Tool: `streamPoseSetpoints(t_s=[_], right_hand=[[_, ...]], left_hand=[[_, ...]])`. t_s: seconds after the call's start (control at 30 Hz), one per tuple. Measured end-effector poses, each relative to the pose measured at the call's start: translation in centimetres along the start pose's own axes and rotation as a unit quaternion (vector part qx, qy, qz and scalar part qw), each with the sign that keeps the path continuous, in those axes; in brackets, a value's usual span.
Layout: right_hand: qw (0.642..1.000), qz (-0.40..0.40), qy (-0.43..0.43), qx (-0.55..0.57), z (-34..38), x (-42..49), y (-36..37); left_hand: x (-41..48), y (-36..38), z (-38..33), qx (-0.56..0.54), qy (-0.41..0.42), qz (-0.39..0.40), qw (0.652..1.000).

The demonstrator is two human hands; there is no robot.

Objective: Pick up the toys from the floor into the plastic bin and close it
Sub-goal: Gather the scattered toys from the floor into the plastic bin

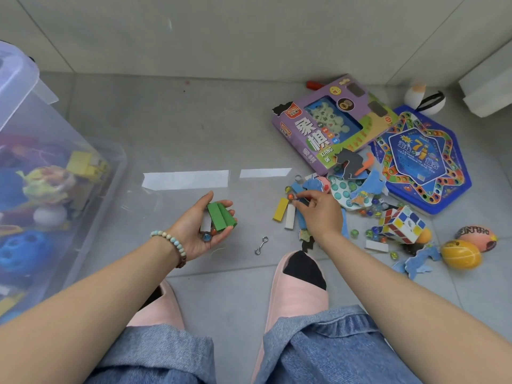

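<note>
My left hand (206, 228) is palm up over the floor, cupping two green blocks (221, 217), a white block and a couple of marbles. My right hand (318, 210) reaches into the toy pile, its fingertips pinching at a small marble (294, 201) beside a yellow block (280, 209) and a white block (290, 220). The clear plastic bin (109, 173) stands at the left, partly filled with toys. Its lid (16, 67) leans at the far left.
A purple chess box (313, 131), a blue star-board game box (432, 162), a cube puzzle (401, 224), scattered marbles, blue foam pieces, two small balls (461, 254) and a metal hook (261, 245) lie on the floor. My pink slippers (299, 295) are below. The wall is behind.
</note>
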State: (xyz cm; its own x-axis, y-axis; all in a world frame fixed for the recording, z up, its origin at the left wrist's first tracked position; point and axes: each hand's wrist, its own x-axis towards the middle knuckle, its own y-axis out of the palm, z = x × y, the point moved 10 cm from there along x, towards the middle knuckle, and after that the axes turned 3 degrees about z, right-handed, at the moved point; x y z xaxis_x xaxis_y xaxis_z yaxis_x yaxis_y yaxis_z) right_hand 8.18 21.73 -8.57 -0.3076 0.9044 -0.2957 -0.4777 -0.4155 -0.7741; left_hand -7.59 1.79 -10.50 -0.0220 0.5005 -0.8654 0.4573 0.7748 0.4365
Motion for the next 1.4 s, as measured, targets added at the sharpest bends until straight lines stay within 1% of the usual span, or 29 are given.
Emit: streamPoseSetpoints(t_s=[0.1, 0.27, 0.37, 0.4, 0.43, 0.5, 0.53, 0.57, 0.63, 0.67, 0.73, 0.77, 0.8, 0.83, 0.9, 0.97, 1.03, 1.17, 1.2, 1.23, 1.27, 1.33, 1.37, 1.4], right_hand=[[0.999, 0.002, -0.023, -0.037, 0.2, -0.3, -0.2], [0.995, -0.005, -0.032, -0.096, -0.1, -0.7, -0.8], [0.989, 0.016, -0.052, -0.136, 0.6, -0.3, -0.2], [0.991, 0.026, -0.049, -0.123, 0.7, -0.3, 0.1], [0.996, 0.034, -0.04, -0.078, 0.6, -0.2, 0.5], [0.996, 0.04, 0.005, 0.085, 0.1, -0.5, 0.7], [0.981, 0.048, 0.048, 0.182, -0.1, -0.9, 0.9], [0.953, 0.066, 0.1, 0.277, -0.4, -1.4, 1.4], [0.869, 0.118, 0.183, 0.445, -0.4, -2.7, 2.9], [0.829, 0.147, 0.205, 0.499, 0.0, -3.3, 3.8], [0.768, 0.206, 0.231, 0.561, 0.7, -4.5, 5.4], [0.747, 0.229, 0.241, 0.576, 0.9, -5.1, 6.2], [0.735, 0.237, 0.251, 0.584, 1.0, -5.4, 6.6], [0.73, 0.233, 0.257, 0.589, 1.0, -5.4, 6.9], [0.734, 0.209, 0.259, 0.592, 0.9, -4.9, 6.7], [0.752, 0.201, 0.246, 0.577, 1.3, -4.4, 6.5], [0.767, 0.217, 0.234, 0.557, 2.1, -4.6, 6.9], [0.769, 0.246, 0.23, 0.543, 3.2, -5.7, 8.2], [0.776, 0.253, 0.226, 0.532, 3.4, -5.9, 8.4], [0.792, 0.26, 0.215, 0.509, 3.5, -6.0, 8.5], [0.823, 0.264, 0.192, 0.465, 3.6, -6.1, 8.5], [0.907, 0.257, 0.107, 0.317, 3.6, -6.1, 8.1], [0.939, 0.245, 0.056, 0.236, 3.6, -6.1, 8.0], [0.957, 0.235, 0.009, 0.171, 3.7, -6.2, 8.0]], left_hand=[[-0.1, -0.1, 0.1, 0.003, -0.001, 0.002, 1.0], [-0.1, -0.7, 0.0, -0.004, -0.002, 0.003, 1.0], [-0.1, -0.8, -0.1, -0.003, 0.001, 0.004, 1.0], [-0.1, -0.8, -0.1, -0.003, 0.002, 0.005, 1.0], [-0.1, -0.8, -0.1, -0.003, 0.002, 0.005, 1.0], [-0.1, -0.8, -0.1, -0.005, 0.001, 0.006, 1.0], [0.0, -0.8, -0.1, -0.006, 0.001, 0.006, 1.0], [0.0, -0.9, -0.1, -0.007, 0.002, 0.007, 1.0], [0.0, -0.9, -0.2, -0.007, 0.003, 0.006, 1.0], [0.1, -0.9, -0.2, -0.007, 0.003, 0.006, 1.0], [0.1, -0.8, -0.2, -0.006, 0.003, 0.006, 1.0], [0.1, -0.7, -0.2, -0.004, 0.003, 0.007, 1.0], [0.1, -0.6, -0.2, -0.004, 0.005, 0.007, 1.0], [0.1, -0.5, -0.2, -0.004, 0.005, 0.008, 1.0], [0.2, -0.6, -0.1, 0.001, 0.005, 0.005, 1.0], [0.3, -1.6, 0.5, 0.012, -0.003, -0.009, 1.0], [0.3, -2.9, 1.8, 0.012, -0.019, -0.026, 0.999], [0.3, -3.6, 3.0, -0.009, -0.03, -0.021, 0.999], [0.4, -3.5, 2.8, -0.012, -0.026, -0.018, 0.999], [0.4, -3.3, 2.7, -0.013, -0.023, -0.017, 1.0], [0.5, -3.2, 2.6, -0.013, -0.019, -0.017, 1.0], [0.8, -2.9, 2.6, -0.009, -0.014, -0.013, 1.0], [0.8, -2.8, 2.6, -0.008, -0.014, -0.011, 1.0], [0.8, -2.8, 2.7, -0.008, -0.015, -0.01, 1.0]])
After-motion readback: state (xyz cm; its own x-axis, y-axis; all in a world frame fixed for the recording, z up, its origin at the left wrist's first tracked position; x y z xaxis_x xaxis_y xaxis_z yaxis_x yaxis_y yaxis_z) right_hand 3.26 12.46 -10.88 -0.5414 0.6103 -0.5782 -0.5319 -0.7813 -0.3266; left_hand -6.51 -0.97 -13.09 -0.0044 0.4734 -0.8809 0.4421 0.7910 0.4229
